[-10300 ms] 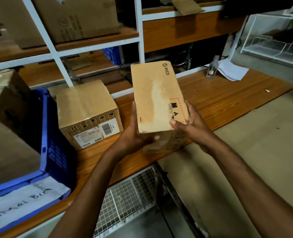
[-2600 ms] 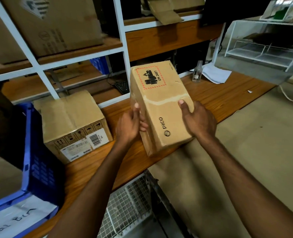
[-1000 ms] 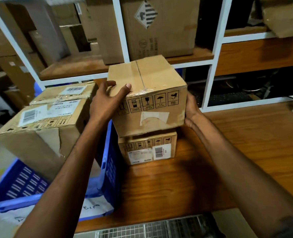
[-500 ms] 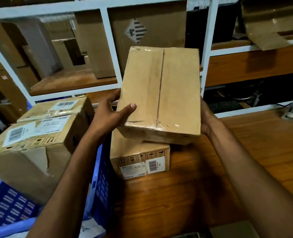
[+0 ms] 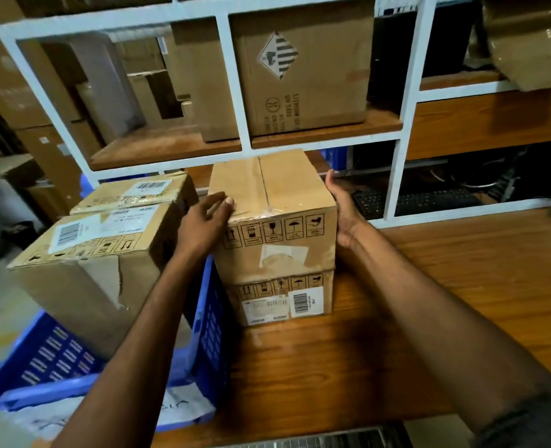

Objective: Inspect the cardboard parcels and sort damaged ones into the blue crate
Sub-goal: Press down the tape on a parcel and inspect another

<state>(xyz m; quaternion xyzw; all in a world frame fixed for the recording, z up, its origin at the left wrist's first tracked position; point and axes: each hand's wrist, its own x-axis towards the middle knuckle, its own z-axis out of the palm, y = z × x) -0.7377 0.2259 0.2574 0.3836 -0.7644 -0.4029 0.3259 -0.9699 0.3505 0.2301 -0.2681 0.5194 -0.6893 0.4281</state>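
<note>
A taped cardboard parcel (image 5: 274, 227) with handling symbols sits squarely on top of a second, labelled parcel (image 5: 280, 302) on the wooden table (image 5: 429, 302). My left hand (image 5: 203, 224) touches the upper parcel's top left corner with loosely bent fingers. My right hand (image 5: 342, 208) lies flat against its right side. Just left of the stack stands the blue crate (image 5: 209, 318), holding a large parcel with a torn front corner (image 5: 86, 270) and another labelled parcel (image 5: 132, 192) behind it.
A white shelf frame (image 5: 394, 176) rises right behind the stack. A big box with a hazard diamond (image 5: 303, 76) stands on the shelf above. A black keyboard (image 5: 413, 202) lies under the shelf to the right. More cartons are stacked at far left.
The upper parcel, held tilted with its taped top toward me, has been turned upright and set down on the labelled parcel. Both hands have moved down with it.
</note>
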